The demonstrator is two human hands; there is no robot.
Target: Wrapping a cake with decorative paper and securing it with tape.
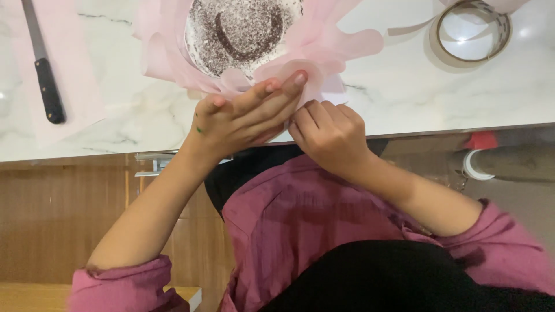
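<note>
Head view looks straight down on the white marbled desk (404, 98), and the big item on it is the round cake (240, 29), dusted dark with crumbs and cut off by the top edge of the frame. Pale pink paper (324, 55) fans out all around it like petals, and the nearest petals spill toward the desk's front edge, right where both hands meet.

Left hand (245, 115) lies flat and slanted, fingers stretched together up and to the right, the fingertips (298, 78) pressing on a pink fold just below the cake. Right hand (329, 133) sits tucked against it, touching, knuckles up, fingers curled under; its grip looks pinched on the paper's lower edge, though the fingertips are hidden, so I cannot say for sure.

So the relation that counts: the cake lies directly beyond the hands, away from the body, with the paper fold between. The left hand reaches nearer the cake; the right stays at the desk edge.

Off to the right, well apart, rests a tape roll (474, 29). Far left, a black-handled knife (43, 69) lies on a pink sheet (75, 86), its long axis running away from the person.
</note>
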